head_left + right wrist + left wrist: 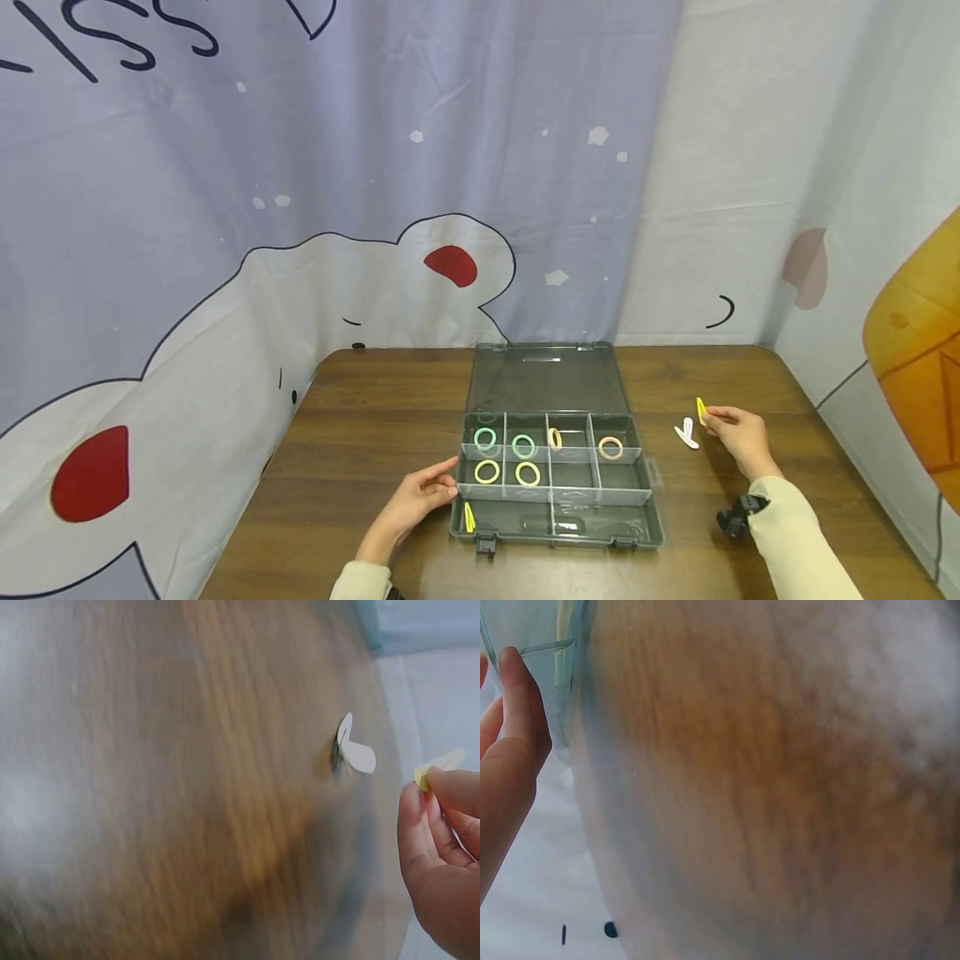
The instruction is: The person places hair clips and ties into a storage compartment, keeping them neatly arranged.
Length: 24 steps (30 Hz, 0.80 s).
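One brown surface (360, 433) carries a grey compartment box (618, 518), its lid (547, 383) open at the far side. The left hand (420, 496), fingers extended, touches the box's left wall. The right hand (738, 433), right of the box, pinches with thumb and fingertips. Green rings (476, 439) and peach rings (611, 438) occupy the back row; yellow rings (476, 473), the middle row. White pieces (686, 435) form a V on the surface. One yellow clip (701, 410) sits in that pinch, near the white pieces; a second clip (468, 517) lies in the front left compartment.
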{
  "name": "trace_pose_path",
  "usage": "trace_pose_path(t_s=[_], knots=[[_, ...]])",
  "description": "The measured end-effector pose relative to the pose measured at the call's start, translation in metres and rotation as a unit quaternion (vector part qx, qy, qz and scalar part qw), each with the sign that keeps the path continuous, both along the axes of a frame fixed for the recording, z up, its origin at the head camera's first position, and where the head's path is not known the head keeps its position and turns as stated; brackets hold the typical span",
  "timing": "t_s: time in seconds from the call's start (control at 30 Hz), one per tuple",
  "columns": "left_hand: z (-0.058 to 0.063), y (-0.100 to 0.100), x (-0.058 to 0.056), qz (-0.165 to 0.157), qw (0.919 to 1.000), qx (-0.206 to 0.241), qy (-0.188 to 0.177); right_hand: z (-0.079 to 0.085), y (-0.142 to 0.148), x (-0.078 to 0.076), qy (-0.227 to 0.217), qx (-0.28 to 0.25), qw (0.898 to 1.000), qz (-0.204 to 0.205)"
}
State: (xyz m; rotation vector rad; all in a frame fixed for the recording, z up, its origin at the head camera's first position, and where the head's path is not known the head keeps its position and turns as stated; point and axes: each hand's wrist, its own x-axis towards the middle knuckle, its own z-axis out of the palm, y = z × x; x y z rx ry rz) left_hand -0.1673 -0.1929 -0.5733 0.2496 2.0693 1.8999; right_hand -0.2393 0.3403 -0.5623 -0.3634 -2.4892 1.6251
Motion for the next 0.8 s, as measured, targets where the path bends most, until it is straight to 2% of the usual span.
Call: trace_pose_path(t_s=[0.3,0.5,0.8], knots=[[0.002,-0.001,0.0,-0.007,1.0,-0.003,-0.001,0.012,-0.025,-0.001,0.04,-0.053,0.997,0.036],[0.001,-0.001,0.0,-0.005,1.0,-0.001,-0.001,0.019,-0.044,-0.003,0.039,-0.073,0.995,0.061],[0.001,-0.001,0.001,-0.003,1.0,0.003,-0.004,0.031,-0.091,0.001,0.057,-0.124,0.987,0.09]])
